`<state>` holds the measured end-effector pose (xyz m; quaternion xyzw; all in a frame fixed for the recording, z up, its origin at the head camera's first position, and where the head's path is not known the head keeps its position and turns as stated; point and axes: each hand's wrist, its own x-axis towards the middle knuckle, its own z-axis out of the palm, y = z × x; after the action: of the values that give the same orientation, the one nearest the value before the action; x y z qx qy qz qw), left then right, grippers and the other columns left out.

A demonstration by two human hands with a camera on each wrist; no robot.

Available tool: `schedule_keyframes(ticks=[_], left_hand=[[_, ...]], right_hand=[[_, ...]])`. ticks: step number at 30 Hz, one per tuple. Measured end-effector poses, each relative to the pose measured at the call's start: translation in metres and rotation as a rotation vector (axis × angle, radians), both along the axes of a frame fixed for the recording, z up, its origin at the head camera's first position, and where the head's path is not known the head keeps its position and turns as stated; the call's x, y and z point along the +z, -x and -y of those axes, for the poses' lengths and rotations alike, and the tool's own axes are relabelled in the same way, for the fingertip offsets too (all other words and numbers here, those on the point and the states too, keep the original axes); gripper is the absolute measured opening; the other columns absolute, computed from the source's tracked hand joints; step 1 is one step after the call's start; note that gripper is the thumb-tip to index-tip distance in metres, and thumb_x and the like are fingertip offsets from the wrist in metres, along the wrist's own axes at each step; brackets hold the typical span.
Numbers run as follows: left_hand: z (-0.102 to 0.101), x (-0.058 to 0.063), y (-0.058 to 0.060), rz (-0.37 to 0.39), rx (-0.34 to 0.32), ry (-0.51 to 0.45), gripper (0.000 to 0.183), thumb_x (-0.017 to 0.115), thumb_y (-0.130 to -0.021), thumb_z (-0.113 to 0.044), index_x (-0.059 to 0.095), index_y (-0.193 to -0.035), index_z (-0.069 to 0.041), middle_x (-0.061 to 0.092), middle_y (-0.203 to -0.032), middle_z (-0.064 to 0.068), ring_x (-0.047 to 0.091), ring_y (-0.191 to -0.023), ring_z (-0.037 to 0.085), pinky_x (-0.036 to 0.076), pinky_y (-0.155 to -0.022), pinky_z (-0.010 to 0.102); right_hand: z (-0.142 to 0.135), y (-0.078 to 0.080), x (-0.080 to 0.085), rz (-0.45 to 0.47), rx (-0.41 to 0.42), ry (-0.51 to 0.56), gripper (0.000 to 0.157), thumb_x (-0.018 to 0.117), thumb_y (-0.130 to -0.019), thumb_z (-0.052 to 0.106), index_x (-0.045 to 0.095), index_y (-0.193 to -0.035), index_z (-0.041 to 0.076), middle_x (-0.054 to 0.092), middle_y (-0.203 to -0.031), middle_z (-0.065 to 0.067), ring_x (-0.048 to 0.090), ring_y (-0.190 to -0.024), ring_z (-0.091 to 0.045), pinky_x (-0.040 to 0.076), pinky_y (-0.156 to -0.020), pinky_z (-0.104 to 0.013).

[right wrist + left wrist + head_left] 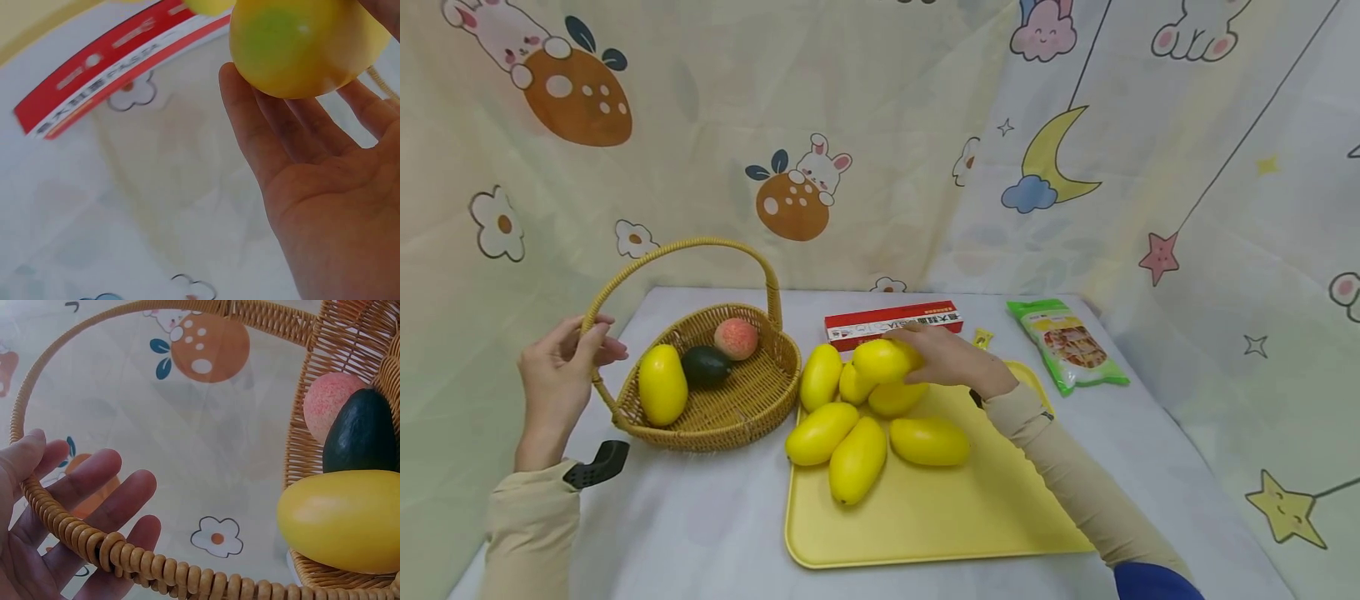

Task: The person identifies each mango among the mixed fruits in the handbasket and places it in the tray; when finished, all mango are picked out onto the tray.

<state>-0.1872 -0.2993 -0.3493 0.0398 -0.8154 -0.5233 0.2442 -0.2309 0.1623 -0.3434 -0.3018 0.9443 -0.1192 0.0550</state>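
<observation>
My left hand [597, 340] holds the arched handle [94, 540] of a wicker basket [741, 408] at its left side, thumb on one side and fingers on the other [75, 472]. In the basket lie a yellow mango [662, 383], a dark avocado [705, 365] and a peach [736, 338]. My right hand [928, 352] grips a yellow mango [882, 360] from above, raised over the far left end of a yellow tray [940, 525]. In the right wrist view that mango [294, 44] rests against my fingers [294, 131]. Several more mangoes [857, 458] lie on the tray.
A red and white box [891, 321] lies behind the tray, with a small yellow packet [982, 337] and a green snack bag [1067, 343] to its right. A cartoon-print curtain surrounds the white table [700, 525] on three sides.
</observation>
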Motion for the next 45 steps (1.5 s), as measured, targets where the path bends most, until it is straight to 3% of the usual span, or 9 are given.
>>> schedule_keyframes(ticks=[10, 18, 23, 32, 45], left_hand=[[0.0, -0.001, -0.001, -0.009, -0.008, 0.012, 0.024, 0.055, -0.098, -0.027, 0.064, -0.113, -0.011, 0.065, -0.07, -0.019, 0.063, -0.066, -0.004, 0.048, -0.067, 0.005], [0.0, 0.0, -0.002, -0.011, 0.0, 0.015, 0.027, 0.055, -0.098, -0.027, 0.063, -0.114, -0.007, 0.064, -0.069, -0.02, 0.063, -0.064, -0.005, 0.048, -0.067, 0.005], [-0.001, 0.0, -0.001, -0.011, -0.002, 0.023, 0.027, 0.055, -0.098, -0.028, 0.064, -0.114, -0.008, 0.064, -0.069, -0.019, 0.063, -0.066, -0.004, 0.048, -0.068, 0.005], [-0.001, 0.0, -0.002, -0.003, 0.003, 0.022, 0.022, 0.055, -0.097, -0.03, 0.065, -0.11, -0.015, 0.065, -0.07, -0.018, 0.064, -0.066, -0.004, 0.048, -0.067, 0.006], [0.0, -0.002, -0.002, -0.004, 0.003, 0.022, 0.022, 0.055, -0.097, -0.03, 0.065, -0.111, -0.015, 0.065, -0.071, -0.018, 0.064, -0.067, -0.004, 0.048, -0.068, 0.005]], right_hand=[[-0.053, 0.002, -0.008, -0.033, -0.045, 0.006, 0.066, 0.079, -0.079, 0.015, 0.049, -0.136, 0.006, 0.053, -0.134, -0.017, 0.051, -0.118, -0.035, 0.042, -0.101, -0.052], [-0.086, -0.003, -0.023, -0.021, -0.076, 0.029, 0.062, 0.078, -0.079, 0.014, 0.052, -0.133, 0.003, 0.059, -0.118, -0.016, 0.056, -0.1, -0.03, 0.047, -0.09, -0.047], [-0.1, 0.002, -0.036, -0.034, -0.094, 0.017, 0.059, 0.079, -0.077, 0.014, 0.054, -0.13, 0.003, 0.06, -0.12, -0.014, 0.055, -0.105, -0.032, 0.046, -0.093, -0.049], [-0.111, 0.008, -0.054, 0.013, -0.133, 0.024, 0.06, 0.078, -0.079, 0.015, 0.052, -0.131, -0.001, 0.056, -0.13, -0.021, 0.048, -0.122, -0.043, 0.037, -0.103, -0.056], [-0.11, 0.013, -0.067, 0.023, -0.146, 0.016, 0.06, 0.077, -0.078, 0.015, 0.052, -0.13, 0.0, 0.057, -0.129, -0.021, 0.048, -0.121, -0.044, 0.037, -0.102, -0.059]])
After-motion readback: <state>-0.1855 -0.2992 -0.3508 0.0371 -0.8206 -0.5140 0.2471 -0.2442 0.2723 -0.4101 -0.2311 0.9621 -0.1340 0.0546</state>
